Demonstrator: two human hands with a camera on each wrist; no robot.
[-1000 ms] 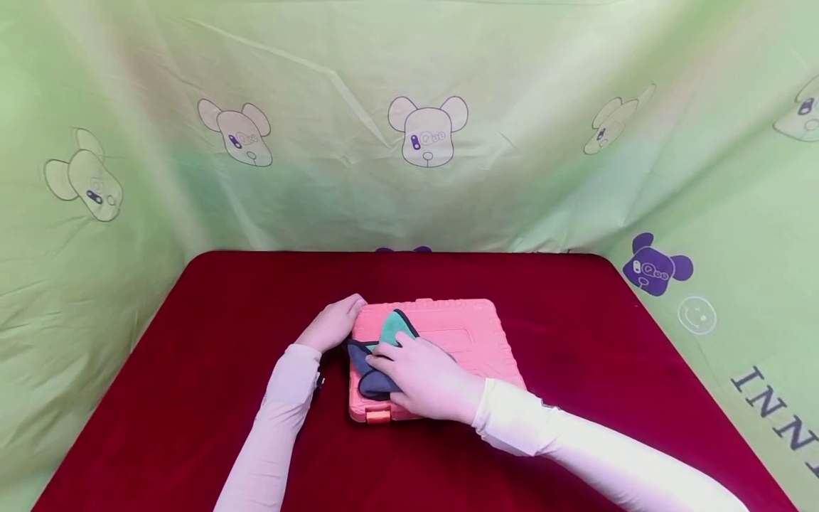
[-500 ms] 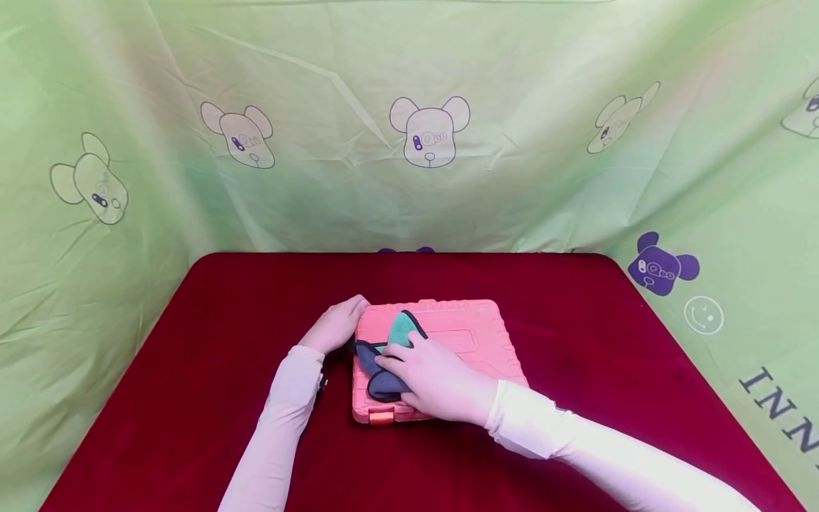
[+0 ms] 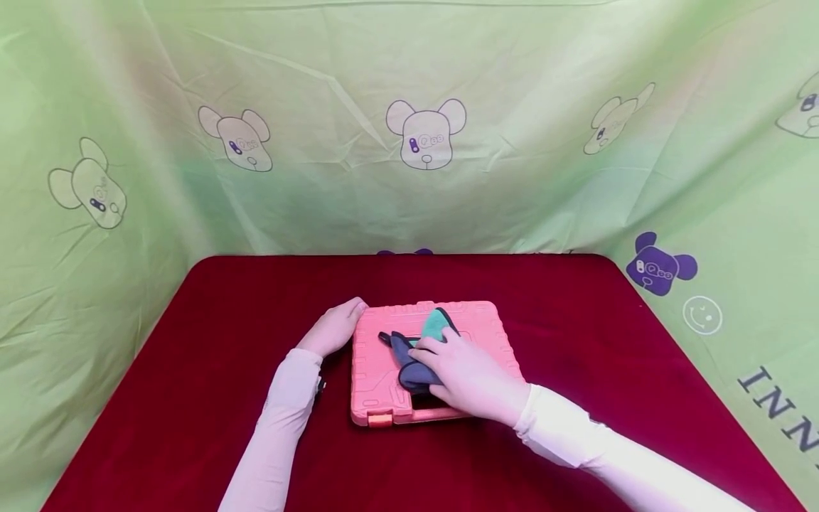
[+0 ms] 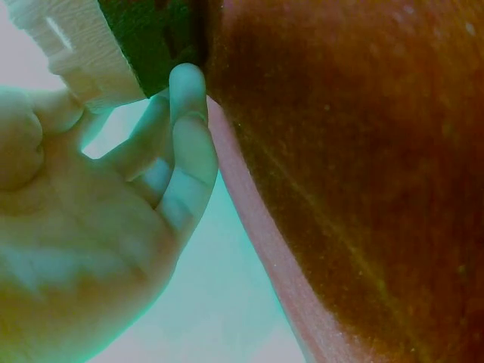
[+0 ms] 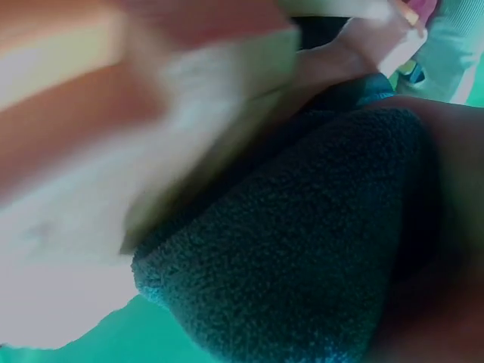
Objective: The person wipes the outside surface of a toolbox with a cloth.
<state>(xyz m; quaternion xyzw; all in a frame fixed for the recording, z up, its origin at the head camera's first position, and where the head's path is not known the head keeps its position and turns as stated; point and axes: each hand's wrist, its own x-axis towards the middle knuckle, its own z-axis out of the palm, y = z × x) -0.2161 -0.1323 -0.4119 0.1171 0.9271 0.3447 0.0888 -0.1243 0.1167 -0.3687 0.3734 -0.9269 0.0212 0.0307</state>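
Note:
A pink plastic case [image 3: 374, 363] with an orange latch lies flat on the table. My left hand [image 3: 333, 328] holds its far left corner; in the left wrist view, the fingers of that hand [image 4: 113, 204] bend at the case's edge [image 4: 79, 49]. A folded cloth [image 3: 419, 377], dark blue-grey and green with black edging, is bunched under my right hand [image 3: 473, 377], which grips it against the lid near the middle. The right wrist view shows the cloth's fuzzy surface [image 5: 287, 234] up close. My right hand hides part of the lid and handle.
The table has a dark red cover [image 3: 256, 299]. A pale green curtain [image 3: 320, 192] with bear-head prints hangs behind and along both sides. The case's orange latch [image 3: 380, 420] faces the near edge.
My right hand has slid the cloth rightward across the lid, from the left side toward the middle, uncovering the left part. My left hand stays at the corner.

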